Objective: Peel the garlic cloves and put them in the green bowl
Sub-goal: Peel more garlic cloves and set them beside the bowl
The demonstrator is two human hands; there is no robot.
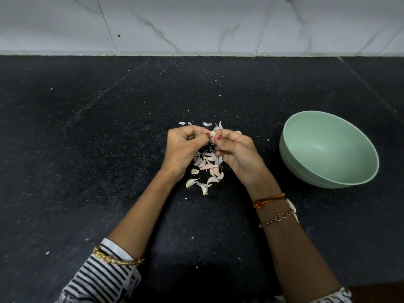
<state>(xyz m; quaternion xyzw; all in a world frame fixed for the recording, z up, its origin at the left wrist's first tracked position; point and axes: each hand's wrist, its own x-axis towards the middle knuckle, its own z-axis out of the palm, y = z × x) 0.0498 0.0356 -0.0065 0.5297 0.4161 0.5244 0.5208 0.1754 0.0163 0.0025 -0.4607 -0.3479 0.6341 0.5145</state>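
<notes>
Garlic clove (pixel 213 133) pinched between left hand (pixel 183 147) and right hand (pixel 237 153).

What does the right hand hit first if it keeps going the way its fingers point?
Likely the garlic clove both hands pinch, then the left hand. The right hand points left, away from the green bowl.

bowl (pixel 358 171) right of garlic pile (pixel 207 169) on counter (pixel 87 149); wall (pixel 196 22) behind.

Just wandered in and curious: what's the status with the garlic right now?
Both hands, left hand and right hand, pinching one garlic clove between them. Green bowl looks empty. Unpeeled cloves and skins lie beneath; nothing blocking the bowl.
</notes>
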